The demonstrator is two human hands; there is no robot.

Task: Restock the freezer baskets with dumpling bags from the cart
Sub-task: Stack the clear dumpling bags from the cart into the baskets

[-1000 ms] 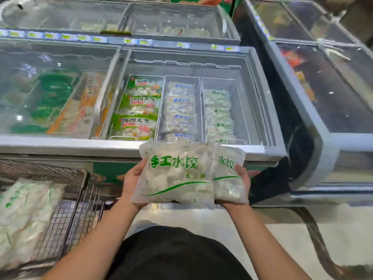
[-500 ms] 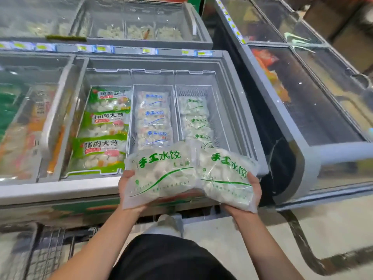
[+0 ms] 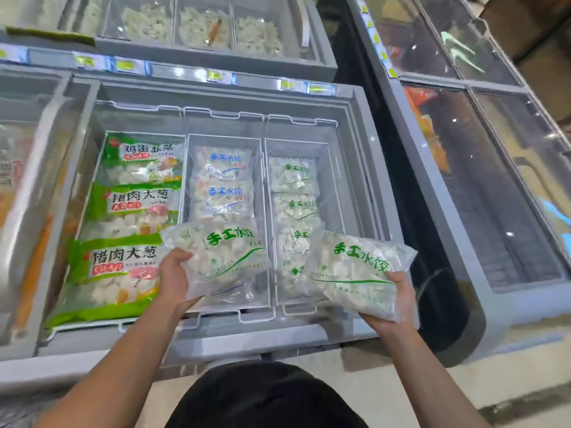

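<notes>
Two clear dumpling bags with green lettering, one per hand, both held over the front of the open chest freezer [image 3: 364, 211].

Left hand [image 3: 174, 278]: grip closed on the left bag [image 3: 222, 257], thumb on top, fingers curled under its near-left corner. Bag tilted, hanging above the near end of the middle basket [image 3: 259, 316].

Right hand [image 3: 398, 299]: grip closed on the right bag [image 3: 355, 267], fingers wrapped under its near-right edge. Bag overlapping the right basket [image 3: 335, 168] and the freezer's right rim, clear of the left bag.

Middle basket: blue-lettered dumpling bags [image 3: 224, 180] laid in a row, front to back. Right basket: green-lettered bags [image 3: 293, 193] of the same print as the held pair, in a row, far end unfilled. Left basket [image 3: 92, 325]: larger green-banded dumpling packs [image 3: 123, 236], three overlapping.

Behind: second freezer with loose white dumplings [image 3: 197, 26] in bins, price tags [image 3: 216, 76] along the rim between. Right: glass-lidded freezer [image 3: 494, 180], closed, contents blurred. Cart not identifiable in view.
</notes>
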